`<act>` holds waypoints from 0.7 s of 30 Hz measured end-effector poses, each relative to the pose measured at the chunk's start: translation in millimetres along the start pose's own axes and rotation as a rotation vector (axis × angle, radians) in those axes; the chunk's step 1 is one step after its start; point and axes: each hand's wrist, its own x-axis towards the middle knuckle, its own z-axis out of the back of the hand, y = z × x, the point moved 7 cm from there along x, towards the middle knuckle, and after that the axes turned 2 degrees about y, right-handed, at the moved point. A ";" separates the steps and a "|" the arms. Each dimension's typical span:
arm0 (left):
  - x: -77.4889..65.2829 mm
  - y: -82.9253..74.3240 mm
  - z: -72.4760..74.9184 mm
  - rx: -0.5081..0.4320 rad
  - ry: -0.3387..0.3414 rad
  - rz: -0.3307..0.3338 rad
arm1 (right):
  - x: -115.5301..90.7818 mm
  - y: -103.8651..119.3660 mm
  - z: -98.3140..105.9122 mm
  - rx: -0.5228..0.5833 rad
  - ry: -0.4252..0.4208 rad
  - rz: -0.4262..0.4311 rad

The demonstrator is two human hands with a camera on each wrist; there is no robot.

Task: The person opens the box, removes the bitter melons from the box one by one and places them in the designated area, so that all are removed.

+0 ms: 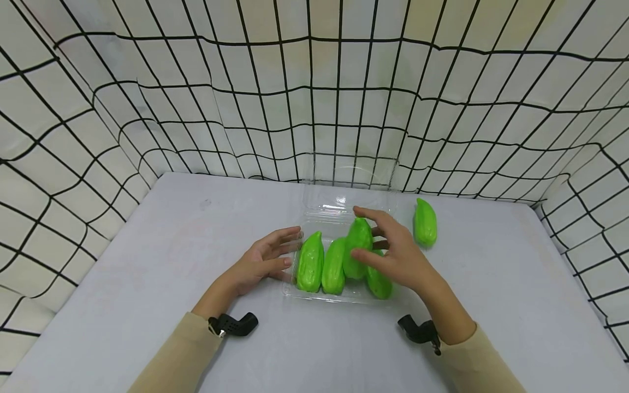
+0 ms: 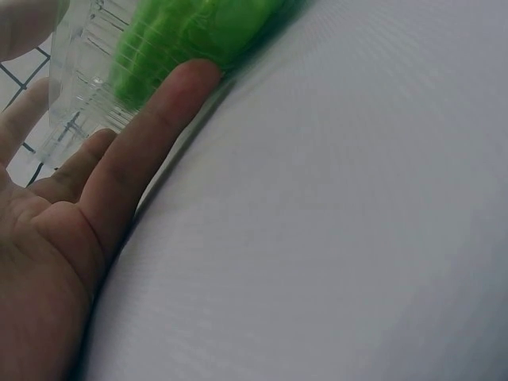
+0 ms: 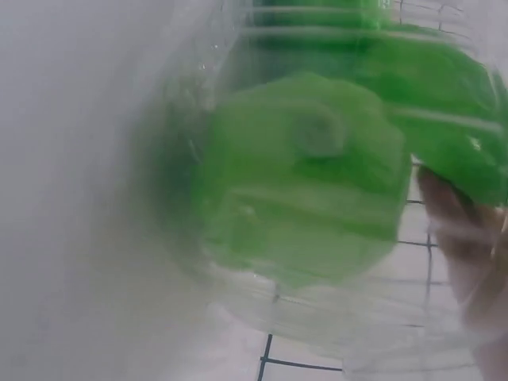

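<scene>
So the left hand [image 1: 261,259] is sitting at the left side of the clear plastic box [image 1: 324,298], fingers fairly straight against the wall, thumb standing apart from them, so it's steadying more than pinching, I'd say. Inside, the left-hand gourd [image 1: 310,265] and the second gourd [image 1: 333,267] are lying side by side.

Next along is the held gourd [image 1: 357,240], with the right hand [image 1: 400,251] pinching it thumb to fingers over the box's right half. I can't tell if it's touching the bottom. My worry: it's crowding its neighbours, so letting go early could leave it riding on top of them or rolling. Pushing it down hard might also bow the thin plastic or skid the whole box, since the left hand isn't really clamping anything.

As for direction, its narrow tip is pointing away from the person, long axis running roughly front to back and leaning a touch right at the far end. The fourth gourd [image 1: 379,281] is lying partly hidden under that hand, near end slanting right. Far right, the loose gourd [image 1: 425,222] is lying outside on the white table [image 1: 221,218], tip pointing away too.
</scene>
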 end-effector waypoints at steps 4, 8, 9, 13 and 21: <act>0.5 0.6 0.2 -0.003 0.002 -0.002 | 0.6 2.7 4.4 0.044 -0.082 0.027; 0.4 0.2 0.1 0.001 0.003 -0.005 | 0.6 4.6 -0.4 0.088 -0.061 0.037; 0.3 0.0 0.1 0.002 0.003 -0.006 | 0.7 5.2 -2.3 0.091 -0.048 0.037; 0.0 0.0 0.3 0.006 0.002 -0.010 | 0.9 7.2 -7.9 0.071 -0.008 0.050; 0.4 0.8 0.3 0.009 0.000 -0.006 | 0.9 10.1 -5.6 0.061 -0.049 0.090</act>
